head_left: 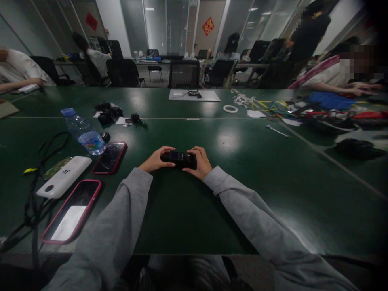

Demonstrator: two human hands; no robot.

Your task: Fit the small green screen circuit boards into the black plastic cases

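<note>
A small black device (178,159) with a little dark screen lies sideways between my two hands, low over the green table (184,210). My left hand (158,159) grips its left end between thumb and fingers. Its right end is held by my right hand (198,162), thumb below and fingers above. To the left of my left hand lies a red-edged phone (110,158), with a clear plastic bottle (87,135) leaning behind it. What the device is exactly, I cannot make out.
Nearer on the left are a white case (64,177), a pink-edged phone (72,212) and black cables (33,202). Black parts (108,113) lie farther back. A white ring (230,109), a wrench (277,131) and tangled wires (327,117) are on the right. People sit around.
</note>
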